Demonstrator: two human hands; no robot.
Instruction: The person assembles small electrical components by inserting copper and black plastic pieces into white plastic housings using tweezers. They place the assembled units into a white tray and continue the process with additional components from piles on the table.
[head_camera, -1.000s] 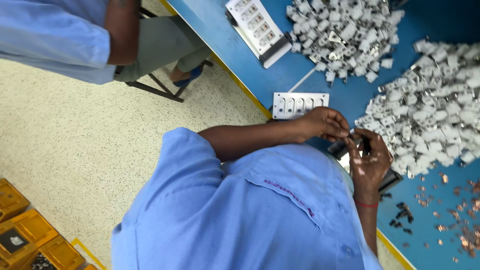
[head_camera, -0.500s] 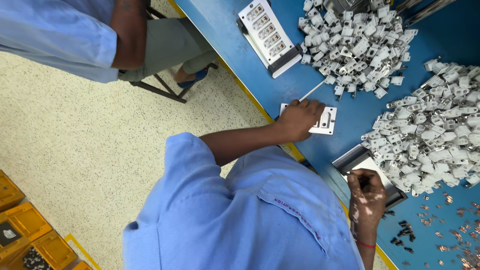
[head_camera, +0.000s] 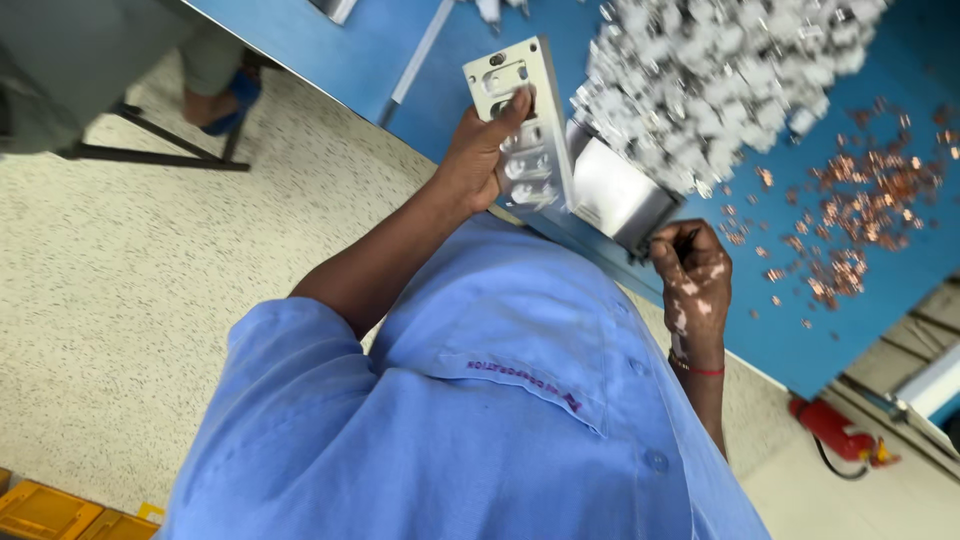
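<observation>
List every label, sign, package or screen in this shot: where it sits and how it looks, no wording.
Stitched label: on the chest of the blue work shirt, a short line of purple-red embroidery along the pocket edge.
Yellow crates: bottom left on the speckled floor, flat rectangular, orange-yellow.
No screens or signs show.

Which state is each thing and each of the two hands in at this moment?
Left hand: shut on the metal plate.
Metal plate: lifted off the table, tilted, white pieces in some slots.
Right hand: fingers curled on a small dark thing.
Shiny tray: lying at the table edge.
White parts: heaped loose.
Copper bits: scattered.
Blue table: bearing all these.
</observation>
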